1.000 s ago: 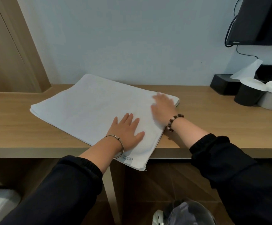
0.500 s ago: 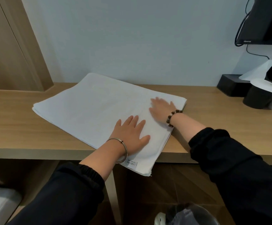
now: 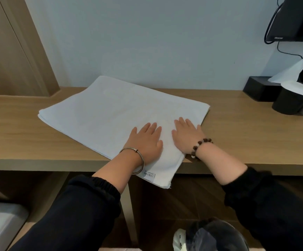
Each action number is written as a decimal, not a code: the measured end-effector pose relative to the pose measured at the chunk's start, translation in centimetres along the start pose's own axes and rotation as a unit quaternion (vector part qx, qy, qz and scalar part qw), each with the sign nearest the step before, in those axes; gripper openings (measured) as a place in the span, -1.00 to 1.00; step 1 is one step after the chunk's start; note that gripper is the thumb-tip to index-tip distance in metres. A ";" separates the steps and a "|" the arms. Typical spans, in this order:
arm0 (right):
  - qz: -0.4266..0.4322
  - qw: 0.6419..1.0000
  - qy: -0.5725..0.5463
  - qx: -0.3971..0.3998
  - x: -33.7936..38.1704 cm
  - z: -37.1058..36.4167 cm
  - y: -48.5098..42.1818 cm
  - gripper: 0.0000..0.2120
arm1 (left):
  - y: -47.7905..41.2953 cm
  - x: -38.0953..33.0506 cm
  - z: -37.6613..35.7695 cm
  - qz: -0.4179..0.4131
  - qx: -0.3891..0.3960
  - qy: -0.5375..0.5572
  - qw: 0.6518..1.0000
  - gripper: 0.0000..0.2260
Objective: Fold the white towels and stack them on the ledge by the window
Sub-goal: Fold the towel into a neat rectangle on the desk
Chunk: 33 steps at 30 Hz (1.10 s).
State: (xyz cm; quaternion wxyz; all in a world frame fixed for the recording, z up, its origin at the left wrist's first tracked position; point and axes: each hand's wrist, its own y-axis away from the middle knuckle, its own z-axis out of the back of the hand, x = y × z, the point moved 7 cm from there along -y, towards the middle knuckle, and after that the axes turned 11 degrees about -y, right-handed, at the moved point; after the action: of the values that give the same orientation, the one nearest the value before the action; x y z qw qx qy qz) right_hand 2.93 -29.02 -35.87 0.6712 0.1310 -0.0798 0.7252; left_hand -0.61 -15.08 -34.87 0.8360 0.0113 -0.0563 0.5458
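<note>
A white towel (image 3: pixel 110 111), folded flat in layers, lies at an angle on the wooden ledge (image 3: pixel 246 134). Its near corner, with a small label, hangs over the front edge. My left hand (image 3: pixel 145 140) lies flat on the towel's near part, fingers straight, a metal bangle on the wrist. My right hand (image 3: pixel 186 133) lies flat beside it near the towel's right edge, a bead bracelet on the wrist. Both palms press the cloth down. No window is in view.
At the right end of the ledge stand a black tissue box (image 3: pixel 261 87) and a black cup (image 3: pixel 288 102) with a white liner. A black screen (image 3: pixel 299 19) hangs above them. A wooden door frame (image 3: pixel 20 51) stands at the left. A bin (image 3: pixel 212 236) sits below.
My right hand has slid back along the towel from its far right corner toward me and now lies beside the left hand. The left hand has stayed in place.
</note>
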 end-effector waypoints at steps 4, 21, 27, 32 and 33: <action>-0.022 1.000 -0.019 -0.002 -0.9 0.4 1.8 -0.49 | 0.4 0.4 1.3 -0.008 -0.064 0.100 0.993 -0.62; -0.060 0.995 0.076 -0.008 -2.2 4.1 0.0 -0.48 | -2.1 -2.7 4.0 0.096 0.025 0.091 0.991 -0.73; -0.032 0.999 -0.007 0.016 -2.5 1.7 0.2 -0.49 | -0.4 3.0 0.1 0.091 0.102 0.008 0.991 -0.50; -0.033 0.999 -0.002 0.015 -2.4 1.7 0.4 -0.49 | 3.2 12.4 -1.2 0.174 0.106 -0.010 0.979 -0.49; -0.039 0.999 -0.003 0.018 -2.4 1.8 0.4 -0.49 | 4.1 13.8 -1.5 0.188 0.110 -0.015 0.976 -0.49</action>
State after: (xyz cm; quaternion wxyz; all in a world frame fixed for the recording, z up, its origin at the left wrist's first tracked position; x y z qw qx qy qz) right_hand 2.80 -31.83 -34.88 0.6959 0.1487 -0.0636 0.6997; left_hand 1.25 -0.70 -35.06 0.7111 0.1004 -0.0098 0.6958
